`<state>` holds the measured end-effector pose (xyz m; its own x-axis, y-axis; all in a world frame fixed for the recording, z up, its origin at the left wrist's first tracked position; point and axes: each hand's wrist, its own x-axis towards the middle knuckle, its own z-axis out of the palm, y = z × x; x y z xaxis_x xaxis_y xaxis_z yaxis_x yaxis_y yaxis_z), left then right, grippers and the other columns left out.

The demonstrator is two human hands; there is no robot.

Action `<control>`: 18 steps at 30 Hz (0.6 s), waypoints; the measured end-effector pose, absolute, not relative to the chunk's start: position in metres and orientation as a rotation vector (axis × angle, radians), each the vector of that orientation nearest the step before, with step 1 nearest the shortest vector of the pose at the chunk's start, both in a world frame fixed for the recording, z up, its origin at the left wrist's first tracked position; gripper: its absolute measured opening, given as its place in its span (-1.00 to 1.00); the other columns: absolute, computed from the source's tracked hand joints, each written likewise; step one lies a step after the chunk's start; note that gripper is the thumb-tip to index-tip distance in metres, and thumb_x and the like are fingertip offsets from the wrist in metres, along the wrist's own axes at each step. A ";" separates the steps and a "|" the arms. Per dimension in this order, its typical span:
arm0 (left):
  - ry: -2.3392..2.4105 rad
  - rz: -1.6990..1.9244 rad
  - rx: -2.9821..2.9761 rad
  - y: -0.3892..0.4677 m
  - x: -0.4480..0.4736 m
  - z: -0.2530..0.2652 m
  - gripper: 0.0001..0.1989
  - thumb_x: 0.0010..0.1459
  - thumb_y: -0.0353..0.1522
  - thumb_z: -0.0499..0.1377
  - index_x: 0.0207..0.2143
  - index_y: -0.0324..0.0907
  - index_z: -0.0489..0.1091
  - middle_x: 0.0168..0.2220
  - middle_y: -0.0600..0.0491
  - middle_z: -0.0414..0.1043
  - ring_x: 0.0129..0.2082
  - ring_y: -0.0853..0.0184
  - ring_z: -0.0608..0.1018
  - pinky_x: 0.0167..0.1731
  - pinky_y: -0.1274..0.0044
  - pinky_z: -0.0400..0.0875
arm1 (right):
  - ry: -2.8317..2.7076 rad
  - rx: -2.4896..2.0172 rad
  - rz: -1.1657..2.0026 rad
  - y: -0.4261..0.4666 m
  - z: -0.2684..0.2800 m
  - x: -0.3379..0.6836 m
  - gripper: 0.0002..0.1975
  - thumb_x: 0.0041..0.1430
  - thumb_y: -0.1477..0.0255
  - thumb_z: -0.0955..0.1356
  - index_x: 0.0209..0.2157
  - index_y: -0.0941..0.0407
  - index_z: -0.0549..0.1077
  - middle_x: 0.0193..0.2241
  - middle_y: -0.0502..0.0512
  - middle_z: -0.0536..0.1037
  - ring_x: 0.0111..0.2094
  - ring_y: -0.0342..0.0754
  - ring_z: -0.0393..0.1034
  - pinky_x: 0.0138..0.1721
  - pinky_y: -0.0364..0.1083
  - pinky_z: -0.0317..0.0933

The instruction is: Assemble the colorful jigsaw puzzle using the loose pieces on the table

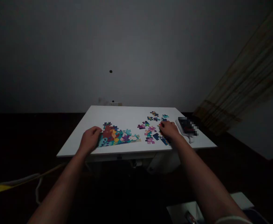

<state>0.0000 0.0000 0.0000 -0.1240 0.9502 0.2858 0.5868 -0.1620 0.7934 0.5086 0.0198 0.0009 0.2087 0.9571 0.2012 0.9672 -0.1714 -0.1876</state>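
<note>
So the partly assembled jigsaw puzzle [120,137] sits on the left half of a white desk [124,113], close to the near edge. It's tallest on the left and tapers off to the right, with an orange animal against dark red, lots of teal, some yellow leaves and a white animal toward the thin end.

Left hand [90,139] is right at the left side of that section, fingers bent in and close to its edge. Honestly can't tell whether they're pinching anything or just resting there.

Right hand [170,129] is over on the other side, reaching in among the loose puzzle pieces [151,128]. Its fingers point down at the pile with a bit of red and yellow by the tips, but it's too small and dark to say if they're clamped on a piece.

The loose ones are scattered between the assembled section and the right hand, plus a bunch farther back: pink, purple, teal and dark blue. A lavender piece [150,140] lies near the front edge, with a dark blue piece [156,136] just beside it.

Right of the right hand there's a dark flat item [185,125], partly pixelated, on something white, with a white cord [191,139] next to it. Patterned curtain [241,68] hangs off to the right.
</note>
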 end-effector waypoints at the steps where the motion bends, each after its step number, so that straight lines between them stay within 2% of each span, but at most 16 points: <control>1: 1.702 1.207 1.744 0.000 0.000 0.000 -0.64 0.20 -0.06 0.15 -0.31 -0.06 0.64 -0.25 -0.05 0.72 -0.17 0.02 0.68 -0.12 0.28 0.44 | -1.852 -2.228 -0.031 0.025 0.004 0.509 -0.51 0.41 0.27 0.43 0.28 0.09 0.67 0.24 0.45 0.67 0.29 0.40 0.51 0.27 0.20 0.33; 6: 1.689 1.282 1.675 0.001 0.001 0.000 -0.68 0.16 -0.09 0.17 -0.33 -0.06 0.64 -0.31 -0.01 0.69 -0.22 0.07 0.65 -0.16 0.32 0.44 | -1.815 -2.216 0.112 0.045 0.019 0.514 -0.52 0.24 0.34 0.52 0.18 0.12 0.73 0.05 0.40 0.77 0.09 0.30 0.66 0.10 0.10 0.43; 11: 1.686 1.438 1.503 0.004 0.001 -0.004 -0.69 0.14 -0.09 0.18 -0.35 -0.06 0.64 -0.39 0.03 0.62 -0.29 0.11 0.61 -0.24 0.36 0.40 | -1.707 -2.137 0.188 0.055 0.038 0.518 -0.65 0.14 0.49 0.50 -0.04 0.14 0.80 -0.14 0.33 0.80 -0.12 0.21 0.70 -0.05 0.05 0.44; 15: 1.649 1.513 1.473 0.007 -0.001 -0.008 -0.70 0.16 -0.11 0.19 -0.37 -0.06 0.64 -0.38 0.04 0.64 -0.27 0.12 0.61 -0.22 0.37 0.40 | -1.574 -1.877 0.240 0.060 0.046 0.495 -0.76 0.13 0.47 0.53 -0.14 0.13 0.77 -0.09 0.32 0.80 -0.08 0.20 0.70 0.02 0.08 0.47; 18: 1.625 1.555 1.417 0.009 -0.001 -0.009 -0.71 0.15 -0.12 0.19 -0.37 -0.07 0.64 -0.40 0.05 0.61 -0.30 0.14 0.60 -0.24 0.38 0.38 | -1.439 -1.571 0.452 0.061 0.045 0.445 -0.77 0.14 0.44 0.55 -0.13 0.14 0.73 -0.12 0.31 0.81 -0.09 0.17 0.72 0.04 0.10 0.53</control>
